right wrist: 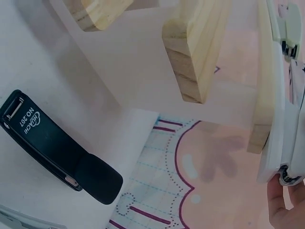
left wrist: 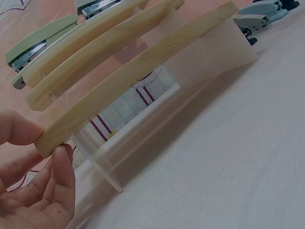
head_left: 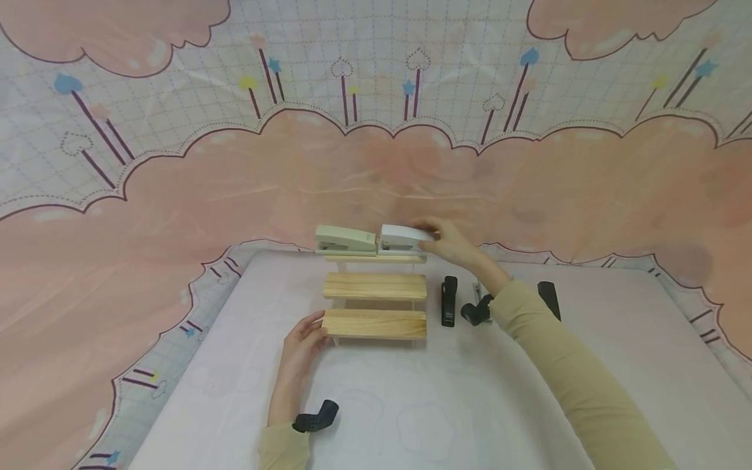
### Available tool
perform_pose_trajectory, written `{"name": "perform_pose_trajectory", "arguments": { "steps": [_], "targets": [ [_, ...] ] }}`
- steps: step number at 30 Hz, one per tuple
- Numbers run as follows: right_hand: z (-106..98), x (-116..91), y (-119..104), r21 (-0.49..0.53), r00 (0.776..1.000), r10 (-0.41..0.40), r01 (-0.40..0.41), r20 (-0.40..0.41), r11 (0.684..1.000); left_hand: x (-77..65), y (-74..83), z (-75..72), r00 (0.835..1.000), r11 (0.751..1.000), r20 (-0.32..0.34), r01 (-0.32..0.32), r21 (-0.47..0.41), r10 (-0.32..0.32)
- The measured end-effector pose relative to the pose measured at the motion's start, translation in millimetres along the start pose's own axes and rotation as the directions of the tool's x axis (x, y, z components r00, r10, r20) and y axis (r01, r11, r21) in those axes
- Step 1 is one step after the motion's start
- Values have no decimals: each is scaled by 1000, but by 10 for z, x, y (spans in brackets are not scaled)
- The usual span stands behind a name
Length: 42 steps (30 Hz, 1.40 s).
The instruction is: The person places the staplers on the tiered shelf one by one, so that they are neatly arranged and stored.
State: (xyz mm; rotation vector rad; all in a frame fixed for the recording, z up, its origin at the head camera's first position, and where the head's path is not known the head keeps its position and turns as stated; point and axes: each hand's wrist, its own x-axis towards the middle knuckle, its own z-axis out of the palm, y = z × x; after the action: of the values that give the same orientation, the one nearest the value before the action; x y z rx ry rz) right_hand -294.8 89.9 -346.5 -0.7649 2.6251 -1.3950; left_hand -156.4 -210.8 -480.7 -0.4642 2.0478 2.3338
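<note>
Well, two up, more to go I reckon

Left hand (head_left: 304, 335) is pinching the left end of the near shelf (head_left: 374, 322). Right of it, a black stapler (head_left: 448, 301) is on the table (head_left: 499, 405), maybe more by the right sleeve (head_left: 566, 369), hard to tell; those look left. Farthest back, the right hand (head_left: 454, 244) grips the white stapler (head_left: 401, 236) on the top shelf (head_left: 375, 260), beside the green stapler (head_left: 345, 240).

I'm counting one tiered rack (left wrist: 205, 62) with three wooden boards (head_left: 375, 286). On the far board (head_left: 376, 260) I'm seeing two staplers: one green stapler (head_left: 345, 240) left, one white stapler (head_left: 402, 239) right. Right of the rack I'm making out one black stapler (head_left: 448, 301), at least one pale-blue stapler (left wrist: 271, 10), and one partly covered black item (head_left: 549, 299). I'm also counting two hands (head_left: 302, 336) and two black wrist cameras (head_left: 317, 418).
</note>
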Motion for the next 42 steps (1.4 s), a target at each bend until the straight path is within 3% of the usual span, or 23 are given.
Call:
{"name": "perform_pose_trajectory", "arguments": {
  "steps": [10, 21, 27, 34, 42],
  "targets": [
    [2, -45, -17, 18, 996, -20, 22, -82, 1000, 3, -6, 9, 1000, 1000, -6, 8, 8, -8],
    [-38, -138, -53, 41, 975, -85, 95, -206, 995, -1, -9, 7, 1000, 1000, -10, 4, -2, -4],
    [-70, -270, -147, 111, 948, -78, 117, -309, 987, -16, -1, 14, 1000, 1000, -3, -5, -10, 5],
    [-110, -488, -387, 116, 894, -121, 188, -432, 975, -19, 19, 14, 1000, 1000, 1, -6, -6, 6],
    [-126, -608, -112, 170, 859, -77, 186, -506, 968, -2, -1, 4, 1000, 1000, -3, -10, -19, 10]
  ]
}}
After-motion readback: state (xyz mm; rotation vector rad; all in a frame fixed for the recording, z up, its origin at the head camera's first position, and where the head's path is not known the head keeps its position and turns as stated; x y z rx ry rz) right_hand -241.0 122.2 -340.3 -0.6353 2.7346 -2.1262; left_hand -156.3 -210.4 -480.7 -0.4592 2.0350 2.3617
